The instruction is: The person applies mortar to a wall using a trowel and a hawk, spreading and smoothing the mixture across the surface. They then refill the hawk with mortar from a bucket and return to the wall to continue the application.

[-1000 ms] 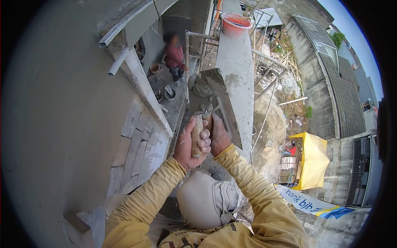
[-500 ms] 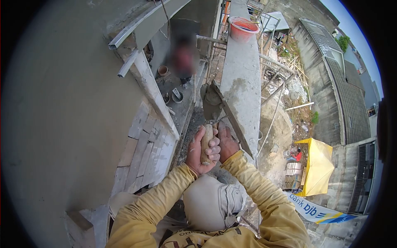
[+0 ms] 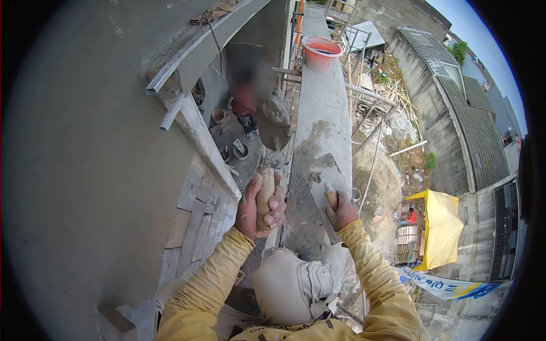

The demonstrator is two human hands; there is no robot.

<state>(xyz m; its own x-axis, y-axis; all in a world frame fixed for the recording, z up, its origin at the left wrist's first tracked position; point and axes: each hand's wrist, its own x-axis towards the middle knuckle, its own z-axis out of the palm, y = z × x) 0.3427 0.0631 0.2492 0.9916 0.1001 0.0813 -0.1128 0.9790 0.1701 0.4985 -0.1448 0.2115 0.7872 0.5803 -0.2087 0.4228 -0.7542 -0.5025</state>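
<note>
My left hand [image 3: 250, 208] is wrapped round the thick wooden handle of a trowel [image 3: 265, 193]. The trowel's blade points away from me and carries a lump of wet grey mortar [image 3: 276, 109]. To the right, my right hand [image 3: 344, 213] grips the wooden handle of a flat rectangular plastering trowel [image 3: 325, 170]. Its metal plate is smeared with mortar and overlaps the concrete ledge [image 3: 321, 108] in this view. My hands are apart, both below chest height, in yellow sleeves.
A red bucket [image 3: 322, 54] stands on the ledge's far end. Fresh grey plaster covers the wall [image 3: 85, 170] at left. Below, a person [image 3: 244, 105] stands near a small bucket [image 3: 241, 150]. Scaffold poles [image 3: 371, 94] and a yellow canopy [image 3: 439, 227] lie beyond the ledge.
My hands have moved apart. The plastering trowel has swung right, from edge-on beside the other trowel to flat over the ledge. Mortar now sits heaped on the left-hand trowel.
</note>
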